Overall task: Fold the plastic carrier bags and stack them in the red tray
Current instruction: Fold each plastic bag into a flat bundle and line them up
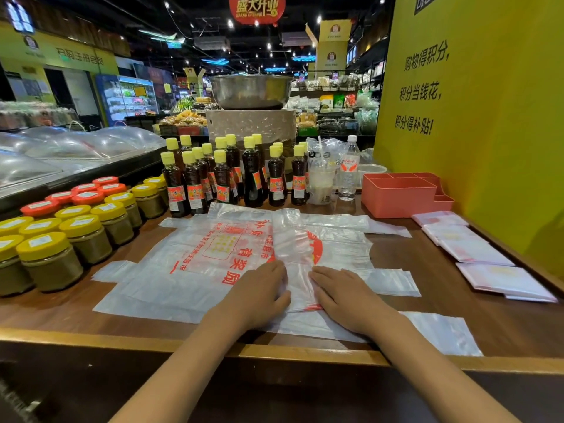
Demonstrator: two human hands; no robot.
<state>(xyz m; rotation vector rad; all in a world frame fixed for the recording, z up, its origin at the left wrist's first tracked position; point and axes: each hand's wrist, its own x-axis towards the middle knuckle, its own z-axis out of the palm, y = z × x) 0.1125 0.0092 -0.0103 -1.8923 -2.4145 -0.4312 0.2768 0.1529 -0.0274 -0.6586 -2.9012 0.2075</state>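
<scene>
Yellow-lidded jars far left, your left hand flat with fingers straight on the carrier bag mid-counter, your right hand likewise flat pressing its folded strip, folded bags right, red tray behind them.

Above you, the red hanging sign reads 盛大开业 with "GRAND OPENING" beneath. On your right, the yellow wall carries black lines: 购物得积分, 积分当钱花, 积分得补贴! The spread bag under your hands bears red print, of which you can make out 有奖 and 超市; the rest is too creased or turned to read. The bottle labels, jar stickers and the far green wall's lettering are too small or blurred to read.
</scene>
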